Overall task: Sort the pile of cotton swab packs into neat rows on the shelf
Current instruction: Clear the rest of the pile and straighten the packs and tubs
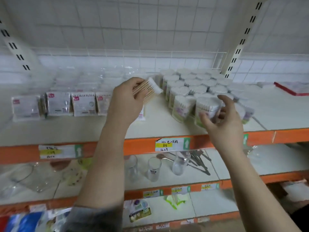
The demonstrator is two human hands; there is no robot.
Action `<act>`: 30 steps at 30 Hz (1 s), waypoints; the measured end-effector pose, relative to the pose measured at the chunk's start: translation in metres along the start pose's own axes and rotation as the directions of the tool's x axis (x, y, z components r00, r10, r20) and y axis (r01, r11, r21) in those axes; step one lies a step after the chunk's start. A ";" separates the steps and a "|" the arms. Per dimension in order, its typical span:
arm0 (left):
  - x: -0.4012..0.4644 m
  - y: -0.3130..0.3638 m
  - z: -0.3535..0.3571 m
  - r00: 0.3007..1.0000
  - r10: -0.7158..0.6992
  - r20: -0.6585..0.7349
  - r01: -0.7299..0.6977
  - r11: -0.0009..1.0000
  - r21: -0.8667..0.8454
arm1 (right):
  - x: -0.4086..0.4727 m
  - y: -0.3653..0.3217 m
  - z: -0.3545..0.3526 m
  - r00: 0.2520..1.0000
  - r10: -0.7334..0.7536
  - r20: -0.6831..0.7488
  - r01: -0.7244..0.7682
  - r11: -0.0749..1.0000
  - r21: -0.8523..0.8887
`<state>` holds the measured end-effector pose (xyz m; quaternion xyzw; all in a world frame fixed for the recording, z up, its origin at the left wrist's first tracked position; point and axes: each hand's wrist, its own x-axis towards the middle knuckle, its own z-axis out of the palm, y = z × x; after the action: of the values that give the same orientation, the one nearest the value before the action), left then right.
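Left hand (127, 102) grips a swab pack (147, 91), sticks angled up-right, just right of the front row (61, 104). Right hand (222, 119) hovers open, empty.

A left hand (127, 101) holds a flat cotton swab pack (147, 90) above the shelf (150, 124), wooden sticks fanned past its grip; left of it, flat packs (58, 104) stand in a row; right of it, the right hand (222, 118) hovers with fingers spread before clustered round tubs (192, 87); glass cups (153, 168) sit below.
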<state>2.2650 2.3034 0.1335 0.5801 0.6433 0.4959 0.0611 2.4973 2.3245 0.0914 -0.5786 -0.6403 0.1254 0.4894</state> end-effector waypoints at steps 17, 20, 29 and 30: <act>-0.051 0.038 0.005 0.995 -0.082 -0.052 0.088 0.990 0.107 | 0.002 0.024 -0.006 0.990 -0.134 0.044 0.135 0.990 -0.031; -0.051 0.034 0.001 0.997 -0.067 -0.037 0.071 0.992 0.109 | 0.003 0.023 0.000 0.992 -0.114 0.052 0.117 0.992 -0.049; -0.058 0.018 -0.015 0.998 0.044 -0.033 -0.040 0.992 0.122 | -0.007 0.009 0.008 0.970 -0.211 -0.122 0.210 0.977 -0.021; -0.060 0.016 -0.017 0.997 0.065 -0.036 -0.060 0.990 0.127 | -0.008 0.005 0.011 0.961 -0.243 -0.134 0.250 0.967 0.041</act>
<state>2.2836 2.2430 0.1236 0.5928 0.6558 0.4673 -0.0043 2.4909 2.3233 0.0788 -0.4869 -0.6709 0.0446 0.5575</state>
